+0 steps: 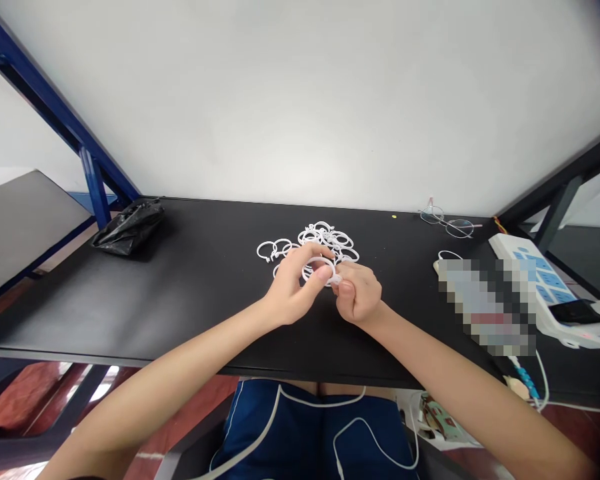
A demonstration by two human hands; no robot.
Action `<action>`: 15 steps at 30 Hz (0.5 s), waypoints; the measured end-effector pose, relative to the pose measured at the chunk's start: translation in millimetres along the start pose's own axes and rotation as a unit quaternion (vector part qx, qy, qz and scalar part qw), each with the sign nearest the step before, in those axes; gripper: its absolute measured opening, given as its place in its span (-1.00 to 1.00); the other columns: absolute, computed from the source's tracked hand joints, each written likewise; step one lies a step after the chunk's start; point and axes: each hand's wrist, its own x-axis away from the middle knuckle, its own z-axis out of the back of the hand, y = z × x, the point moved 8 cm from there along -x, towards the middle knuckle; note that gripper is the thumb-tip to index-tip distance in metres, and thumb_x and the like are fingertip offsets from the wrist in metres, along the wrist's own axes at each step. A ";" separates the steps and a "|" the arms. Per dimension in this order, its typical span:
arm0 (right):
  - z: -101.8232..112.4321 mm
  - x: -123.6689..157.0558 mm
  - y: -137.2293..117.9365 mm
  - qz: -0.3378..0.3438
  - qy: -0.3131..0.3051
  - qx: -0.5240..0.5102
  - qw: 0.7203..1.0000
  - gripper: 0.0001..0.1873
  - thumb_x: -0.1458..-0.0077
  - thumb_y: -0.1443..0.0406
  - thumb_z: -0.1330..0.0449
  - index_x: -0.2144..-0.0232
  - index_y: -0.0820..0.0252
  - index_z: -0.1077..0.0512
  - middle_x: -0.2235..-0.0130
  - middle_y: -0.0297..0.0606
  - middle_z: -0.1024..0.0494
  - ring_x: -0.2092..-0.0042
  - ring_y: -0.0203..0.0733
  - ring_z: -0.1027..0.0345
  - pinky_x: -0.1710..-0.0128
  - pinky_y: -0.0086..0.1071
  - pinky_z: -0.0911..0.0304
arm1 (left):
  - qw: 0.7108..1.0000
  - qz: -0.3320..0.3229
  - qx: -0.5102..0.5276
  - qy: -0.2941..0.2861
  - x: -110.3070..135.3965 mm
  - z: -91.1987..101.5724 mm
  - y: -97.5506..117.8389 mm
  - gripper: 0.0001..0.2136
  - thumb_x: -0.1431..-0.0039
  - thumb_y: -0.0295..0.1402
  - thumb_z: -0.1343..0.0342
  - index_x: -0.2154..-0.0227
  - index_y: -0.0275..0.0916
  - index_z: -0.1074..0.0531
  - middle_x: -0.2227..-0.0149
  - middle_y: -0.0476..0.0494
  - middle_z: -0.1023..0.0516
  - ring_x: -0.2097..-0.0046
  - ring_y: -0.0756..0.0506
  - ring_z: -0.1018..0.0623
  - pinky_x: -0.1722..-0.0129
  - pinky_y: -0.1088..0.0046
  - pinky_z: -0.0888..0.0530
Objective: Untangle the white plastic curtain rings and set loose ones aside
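Observation:
My left hand [300,283] is closed on a white ring [320,261], its thumb and fingers gripping the rim. My right hand [357,290] is curled in a pinch at the ring's right side, where a small white end piece [336,280] shows by the thumb. Both hands are just above the black table, in front of a loose heap of similar white rings [341,239]. Some of these have little knobs or clasps. Another white ring [266,251] lies at the heap's left edge. My fingers partly hide the heap.
A crumpled black plastic bag [130,227] lies at the left of the black table [205,267]. To the right are eyeglasses [445,222], a blurred-out phone [485,307] on a cable and a white power strip [540,280]. White cables [380,457] cross my lap.

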 end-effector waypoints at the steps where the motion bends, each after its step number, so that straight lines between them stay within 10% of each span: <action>1: -1.1 -0.1 1.3 -0.003 -0.004 0.002 1.000 -0.62 -0.35 0.31 0.17 0.52 0.15 -0.21 0.61 -0.35 -0.30 0.60 -0.32 -0.08 0.56 -0.41 -0.08 | 0.998 0.046 0.040 -0.007 -0.5 -2.9 -9.0 -0.62 -0.33 -0.03 0.16 0.22 -0.25 -0.36 0.40 -0.07 -0.42 0.37 -0.04 -0.40 0.27 0.37 -0.36; 5: -4.3 0.7 5.7 -0.004 -0.009 0.023 1.000 -0.65 -0.33 0.36 0.13 0.51 0.16 -0.24 0.60 -0.36 -0.33 0.58 -0.32 -0.10 0.55 -0.43 -0.08 | 0.987 0.122 0.108 0.013 -1.1 -6.5 -27.9 -0.61 -0.31 -0.01 0.13 0.38 -0.25 -0.34 0.44 -0.02 -0.33 0.42 0.02 -0.33 0.37 0.48 -0.35; 15: 3.1 -1.0 9.0 0.005 0.012 0.007 1.000 -0.72 -0.28 0.32 0.05 0.51 0.14 -0.21 0.63 -0.39 -0.23 0.60 -0.31 -0.13 0.57 -0.41 -0.09 | 0.996 0.019 0.022 0.079 10.1 -2.3 -14.2 -0.81 -0.23 -0.23 -0.08 0.22 -0.21 -0.25 0.52 0.10 -0.31 0.45 0.04 -0.33 0.34 0.47 -0.32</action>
